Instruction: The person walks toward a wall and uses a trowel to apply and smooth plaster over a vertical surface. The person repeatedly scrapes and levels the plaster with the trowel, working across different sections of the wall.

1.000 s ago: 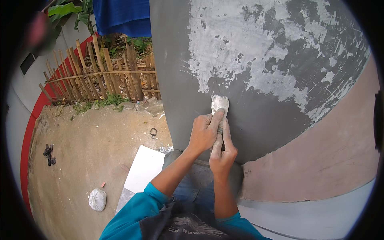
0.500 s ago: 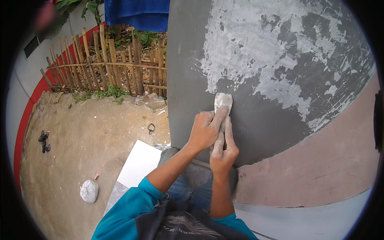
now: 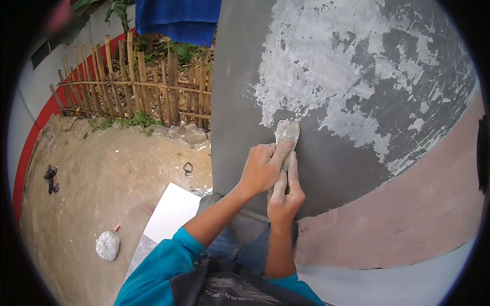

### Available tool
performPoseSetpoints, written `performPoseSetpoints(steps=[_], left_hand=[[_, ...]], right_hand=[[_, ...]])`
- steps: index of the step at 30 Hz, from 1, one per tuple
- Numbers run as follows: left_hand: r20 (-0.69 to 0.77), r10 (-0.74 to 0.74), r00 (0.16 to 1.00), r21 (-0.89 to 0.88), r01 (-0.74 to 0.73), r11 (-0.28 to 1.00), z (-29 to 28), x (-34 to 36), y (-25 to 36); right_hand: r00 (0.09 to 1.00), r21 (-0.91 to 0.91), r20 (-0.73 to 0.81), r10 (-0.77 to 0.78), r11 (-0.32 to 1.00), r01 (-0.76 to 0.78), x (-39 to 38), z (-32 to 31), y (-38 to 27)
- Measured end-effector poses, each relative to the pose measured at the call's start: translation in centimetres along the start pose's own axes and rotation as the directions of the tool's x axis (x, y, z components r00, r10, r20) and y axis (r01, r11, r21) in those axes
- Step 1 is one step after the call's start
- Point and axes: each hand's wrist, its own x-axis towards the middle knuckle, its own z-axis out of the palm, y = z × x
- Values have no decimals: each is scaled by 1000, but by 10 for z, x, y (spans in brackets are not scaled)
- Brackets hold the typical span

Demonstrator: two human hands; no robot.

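Observation:
A putty knife [image 3: 287, 131] with a white-smeared blade lies against the dark grey wall [image 3: 337, 173], just under the lower edge of a patch of whitish filler [image 3: 311, 66]. My left hand [image 3: 260, 166] is closed round the knife, its thumb stretched up along the blade. Below and to the right, my right hand [image 3: 286, 199] also grips it, fingers pointing upward and coated in pale dust. Both hands hide the knife's handle.
A pinkish wall band [image 3: 388, 224] curves along the lower right. At the left are a bamboo fence [image 3: 148, 84], sandy ground [image 3: 102, 178], a white bag [image 3: 107, 246] and a white board [image 3: 173, 211] beside my legs. Blue cloth [image 3: 176, 20] hangs above.
The view has shifted slightly, so the fence and ground sit further left. The blade appears a little lower and further right, with both hands still gripping the putty knife.

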Motion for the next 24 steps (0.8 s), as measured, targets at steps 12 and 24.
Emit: performPoseSetpoints(steps=[12,24], left_hand=[[-33,7,999,-44,-9,999,-6,-1,-7],[-29,-42,999,-54,40,998,-9,-6,-16]], right_hand=[[1000,1,20,11,1000,-11,-2,6,0],[998,-75,18,-60,995,61,-8,11,7]])
